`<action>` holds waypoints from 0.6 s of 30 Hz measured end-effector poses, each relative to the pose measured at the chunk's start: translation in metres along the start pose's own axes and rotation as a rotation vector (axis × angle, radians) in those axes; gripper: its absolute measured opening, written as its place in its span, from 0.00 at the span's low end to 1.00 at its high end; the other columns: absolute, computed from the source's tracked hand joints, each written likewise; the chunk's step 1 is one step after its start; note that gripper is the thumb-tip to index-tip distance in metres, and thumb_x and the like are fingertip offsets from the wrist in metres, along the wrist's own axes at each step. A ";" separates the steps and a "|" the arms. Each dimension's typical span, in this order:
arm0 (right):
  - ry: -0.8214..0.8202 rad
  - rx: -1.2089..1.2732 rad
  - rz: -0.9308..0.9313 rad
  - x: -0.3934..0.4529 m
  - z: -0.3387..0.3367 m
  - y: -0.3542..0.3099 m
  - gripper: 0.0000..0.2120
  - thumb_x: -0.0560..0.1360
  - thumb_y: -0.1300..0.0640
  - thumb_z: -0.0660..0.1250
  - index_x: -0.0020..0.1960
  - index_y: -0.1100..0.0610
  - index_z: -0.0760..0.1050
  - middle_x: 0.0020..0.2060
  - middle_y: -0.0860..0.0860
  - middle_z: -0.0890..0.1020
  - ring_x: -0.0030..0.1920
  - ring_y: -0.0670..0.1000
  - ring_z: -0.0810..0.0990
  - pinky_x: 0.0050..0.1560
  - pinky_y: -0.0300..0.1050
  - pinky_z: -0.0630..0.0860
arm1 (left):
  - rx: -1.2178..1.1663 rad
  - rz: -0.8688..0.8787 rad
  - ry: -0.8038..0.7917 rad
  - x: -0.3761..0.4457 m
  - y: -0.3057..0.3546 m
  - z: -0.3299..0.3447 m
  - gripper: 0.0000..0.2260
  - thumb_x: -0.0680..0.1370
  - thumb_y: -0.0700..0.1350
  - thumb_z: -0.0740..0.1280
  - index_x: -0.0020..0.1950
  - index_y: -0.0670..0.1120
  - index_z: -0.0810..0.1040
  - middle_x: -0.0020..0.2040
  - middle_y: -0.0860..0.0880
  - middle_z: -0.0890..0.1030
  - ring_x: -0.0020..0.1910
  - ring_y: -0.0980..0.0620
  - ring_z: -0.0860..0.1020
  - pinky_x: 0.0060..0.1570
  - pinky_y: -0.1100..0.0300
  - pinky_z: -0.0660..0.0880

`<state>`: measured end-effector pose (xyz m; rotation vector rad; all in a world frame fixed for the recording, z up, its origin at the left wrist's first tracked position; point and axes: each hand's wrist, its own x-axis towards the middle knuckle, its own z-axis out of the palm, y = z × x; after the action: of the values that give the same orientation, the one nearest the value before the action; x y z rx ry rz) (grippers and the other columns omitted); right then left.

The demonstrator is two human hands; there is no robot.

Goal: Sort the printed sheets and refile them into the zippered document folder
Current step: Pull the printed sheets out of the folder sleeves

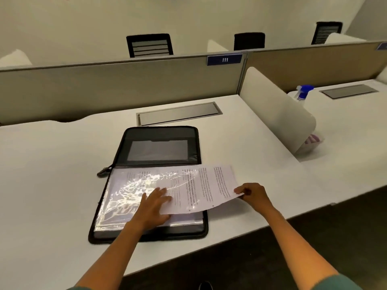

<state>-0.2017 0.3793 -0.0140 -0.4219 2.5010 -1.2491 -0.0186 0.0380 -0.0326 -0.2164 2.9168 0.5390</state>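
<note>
Two bare forearms reach in from the bottom edge — no watch, bracelet or ring shows on either. The left hand (154, 206) and the right hand (252, 194) are ungloved, with short nails as far as the blur lets one tell. At the lower corners, the edges of green sleeves (335, 282) show — a muted, dull green fabric, ending above the elbows. Near the bottom centre, the dark toe of a shoe (204, 286) shows; no detail of it can be made out.
</note>
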 end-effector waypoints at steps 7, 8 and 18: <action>0.257 -0.150 0.033 -0.005 -0.037 0.024 0.10 0.70 0.71 0.73 0.45 0.58 0.81 0.44 0.52 0.83 0.46 0.51 0.81 0.48 0.39 0.76 | -0.066 0.053 0.051 0.002 -0.006 -0.004 0.23 0.75 0.56 0.71 0.69 0.55 0.74 0.78 0.50 0.63 0.79 0.49 0.55 0.76 0.44 0.50; 0.299 -0.153 0.038 -0.002 -0.041 0.028 0.09 0.70 0.71 0.73 0.45 0.59 0.81 0.45 0.54 0.83 0.46 0.52 0.81 0.47 0.38 0.75 | -0.073 0.051 0.058 0.003 -0.007 -0.005 0.22 0.74 0.55 0.72 0.67 0.55 0.75 0.77 0.50 0.65 0.78 0.48 0.57 0.76 0.44 0.53; 0.591 -0.305 0.171 0.027 -0.084 0.075 0.09 0.73 0.69 0.72 0.52 0.65 0.80 0.49 0.62 0.83 0.50 0.61 0.82 0.48 0.50 0.78 | -0.180 -0.070 0.042 0.023 0.014 -0.024 0.09 0.71 0.46 0.76 0.42 0.56 0.76 0.67 0.49 0.76 0.68 0.48 0.72 0.68 0.55 0.66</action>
<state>-0.2695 0.4726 -0.0308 0.1242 3.1566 -1.0340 -0.0468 0.0399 -0.0101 -0.3555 2.8880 0.7945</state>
